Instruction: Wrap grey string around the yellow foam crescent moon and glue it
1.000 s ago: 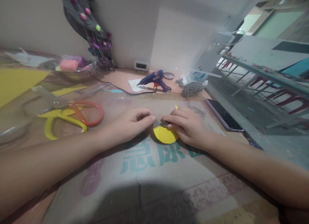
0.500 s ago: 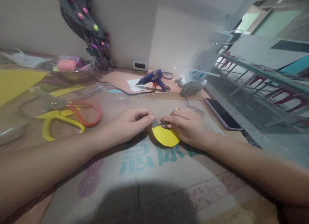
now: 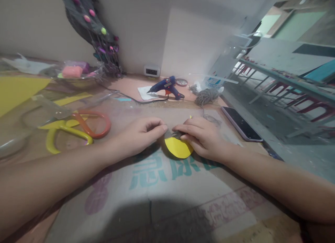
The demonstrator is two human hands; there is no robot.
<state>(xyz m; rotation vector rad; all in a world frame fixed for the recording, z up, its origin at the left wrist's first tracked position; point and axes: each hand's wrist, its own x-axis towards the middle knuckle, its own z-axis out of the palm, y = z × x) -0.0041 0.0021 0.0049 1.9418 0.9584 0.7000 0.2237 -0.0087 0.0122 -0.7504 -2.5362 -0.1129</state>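
Note:
Between my hands, just above the printed cardboard, is a yellow paper piece [image 3: 179, 149] with a rounded lower edge. Grey yarn [image 3: 177, 134] lies along its upper part, partly covered by my fingers. My right hand [image 3: 202, 136] is closed, its fingertips pressing the yarn against the paper. My left hand [image 3: 146, 133] is pinched shut at the left end of the grey yarn, by the paper's edge. From near my right hand, a thin strand runs back toward a ball of grey yarn [image 3: 207, 96].
Scissors [image 3: 90, 124] with orange and yellow handles lie at left, near yellow paper [image 3: 23, 91]. A blue glue gun [image 3: 167, 86] stands at the back, beside a small clock [image 3: 151, 71]. A phone [image 3: 242, 124] lies at the table's right edge. Cardboard [image 3: 125, 208] covers the front.
My right fingers have shifted slightly left along the grey yarn on the yellow paper. My left hand looks almost unmoved.

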